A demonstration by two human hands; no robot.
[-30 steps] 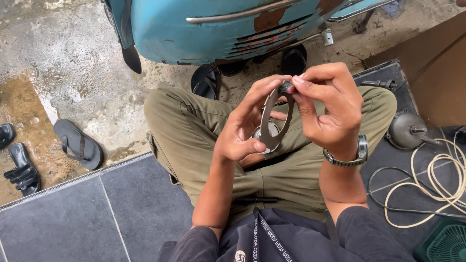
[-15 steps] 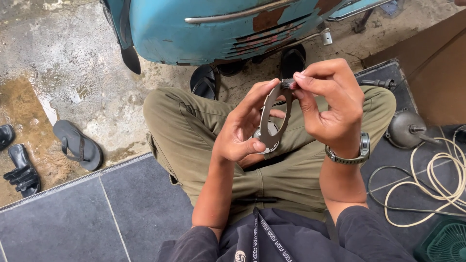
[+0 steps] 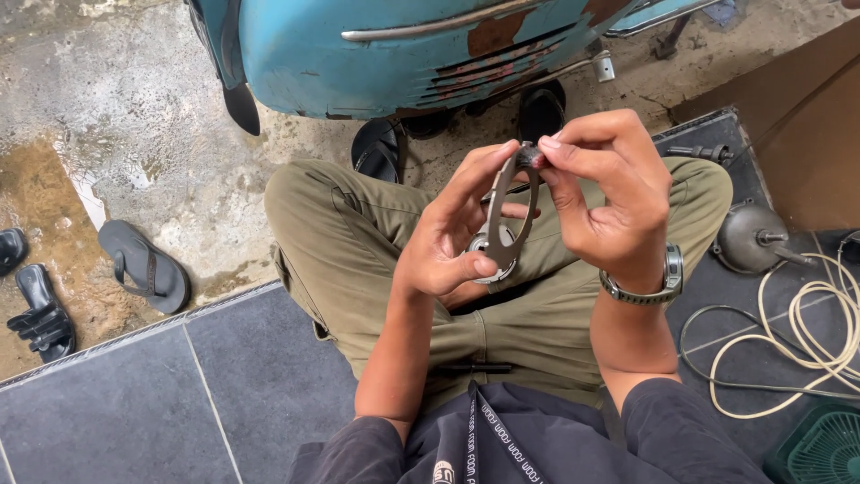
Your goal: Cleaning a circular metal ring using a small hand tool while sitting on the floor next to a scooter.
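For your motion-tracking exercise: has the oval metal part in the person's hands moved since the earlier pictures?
No. The oval metal part sits in the same spot against the olive trousers and blue scooter body, pinched by the left hand and right hand.

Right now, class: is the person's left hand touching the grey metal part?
Touching. The head view shows the left hand gripping the grey metal part, its thumb pressed on the lower round end.

Both hands are being held up in front of the chest, forearms rising from bent elbows. The left hand (image 3: 448, 242) is curling with its thumb pressing inward and its forefinger stretching upward. The right hand (image 3: 609, 193) is pinching with fingertips bunched, wrist bending.
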